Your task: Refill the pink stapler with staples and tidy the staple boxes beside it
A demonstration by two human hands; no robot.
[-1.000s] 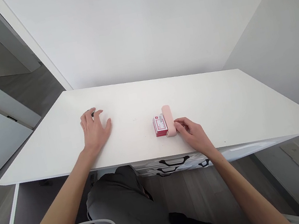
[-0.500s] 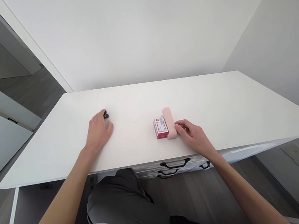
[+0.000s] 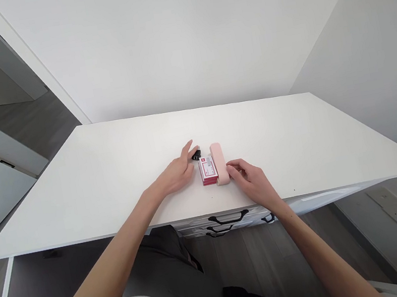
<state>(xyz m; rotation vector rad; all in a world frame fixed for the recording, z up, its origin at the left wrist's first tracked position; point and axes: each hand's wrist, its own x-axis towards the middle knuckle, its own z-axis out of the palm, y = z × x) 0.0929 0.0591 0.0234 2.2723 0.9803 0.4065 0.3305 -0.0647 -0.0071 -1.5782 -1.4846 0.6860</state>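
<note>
Slid rightward across bench (image 3: 112, 184) since half a second ago: left hand (image 3: 175, 173), small black object (image 3: 196, 155) at loosely open fingertips, now beside red box (image 3: 207, 170). Pink roller (image 3: 218, 164) pinched by right hand (image 3: 250, 180). Gathered; nothing joined yet.

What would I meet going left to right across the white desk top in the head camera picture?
left hand → small black object → red and white box → pink case → right hand, all on the white desk.
</note>
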